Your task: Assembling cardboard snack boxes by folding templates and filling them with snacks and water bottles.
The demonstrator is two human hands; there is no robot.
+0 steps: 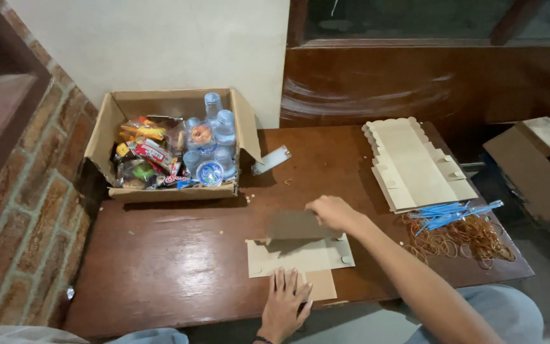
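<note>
A flat brown cardboard box blank (300, 256) lies near the front edge of the dark wooden table (160, 255). My left hand (286, 304) presses flat on its near flap, fingers spread. My right hand (332, 212) grips the far flap (294, 225) and holds it lifted upright from the blank.
An open carton (233, 121) at the back left holds snack packets and sealed water cups. A stack of flat box blanks (412, 162) lies at the right, with blue straws (453, 213) and a pile of rubber bands (463, 237) in front of it. Brick wall on the left.
</note>
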